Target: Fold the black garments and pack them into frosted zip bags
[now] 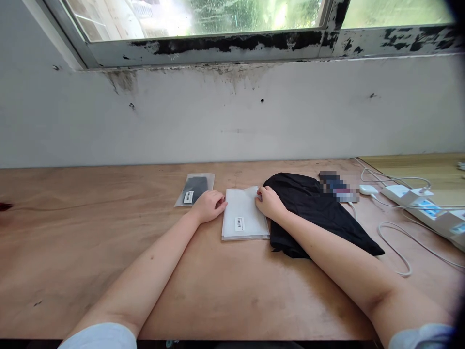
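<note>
A flat stack of whitish plastic packaging bags with a barcode label lies on the table between my hands. My left hand is closed at its left edge, fingers curled and thumb against the side. At the upper right edge my right hand pinches the bag, its fingers bent inward. A crumpled black cloth lies under and beside my right wrist and forearm. Just behind my left hand is a clear bag with a dark folded item and its own barcode label.
To the right lie a blurred-out phone with a cable, a white charger plug, loose white cables and a power strip. The wooden table meets a white wall below a window.
</note>
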Demonstrator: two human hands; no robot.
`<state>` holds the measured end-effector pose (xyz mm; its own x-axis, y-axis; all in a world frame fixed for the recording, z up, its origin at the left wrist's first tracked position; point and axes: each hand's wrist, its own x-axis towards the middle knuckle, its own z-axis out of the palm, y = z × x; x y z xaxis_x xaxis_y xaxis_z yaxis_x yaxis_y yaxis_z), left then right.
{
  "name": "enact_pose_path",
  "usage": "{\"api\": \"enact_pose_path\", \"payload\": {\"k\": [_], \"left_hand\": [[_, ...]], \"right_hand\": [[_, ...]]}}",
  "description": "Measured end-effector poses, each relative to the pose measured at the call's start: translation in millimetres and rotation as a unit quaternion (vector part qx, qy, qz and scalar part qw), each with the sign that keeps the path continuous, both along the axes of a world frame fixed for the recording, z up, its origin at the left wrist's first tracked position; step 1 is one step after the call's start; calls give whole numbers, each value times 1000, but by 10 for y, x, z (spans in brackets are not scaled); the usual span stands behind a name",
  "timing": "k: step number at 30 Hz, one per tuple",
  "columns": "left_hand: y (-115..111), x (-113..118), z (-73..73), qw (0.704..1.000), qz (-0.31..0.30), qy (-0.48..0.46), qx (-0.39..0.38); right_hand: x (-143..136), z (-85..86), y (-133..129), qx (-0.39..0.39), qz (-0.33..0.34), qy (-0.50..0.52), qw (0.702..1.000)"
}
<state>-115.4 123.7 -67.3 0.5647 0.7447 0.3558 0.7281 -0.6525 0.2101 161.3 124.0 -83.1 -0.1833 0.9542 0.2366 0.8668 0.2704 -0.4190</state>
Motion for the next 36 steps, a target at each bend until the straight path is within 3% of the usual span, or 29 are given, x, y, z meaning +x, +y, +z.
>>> {"api": "enact_pose_path", "payload": {"k": [13,16,19,22,25,31,34,36], "left_hand": [[-38,44,34,999,-37,10,7],[-31,43,19,999,-35,-1,4],[-25,43,16,999,-34,-6,1],[-26,54,28,999,-43,4,5],[-28,81,39,998,-51,15,14],[-45,166,3,998,-27,33,34],[-90,182,-6,998,13,-2,55],[-139,188,7,998,-9,-34,58]], "right_hand": [[-15,33,-27,-11,-3,-24,1000],[-16,168,-66,-14,-3,-52,999],[73,412,-81,-39,-28,-122,991],[245,638,-42,-124,-55,-199,970],[407,734,43,-197,-26,-229,953],[589,700,190,-312,69,-138,937],[684,726,206,-330,106,-64,936],[748,775,201,-343,132,-17,930]]}}
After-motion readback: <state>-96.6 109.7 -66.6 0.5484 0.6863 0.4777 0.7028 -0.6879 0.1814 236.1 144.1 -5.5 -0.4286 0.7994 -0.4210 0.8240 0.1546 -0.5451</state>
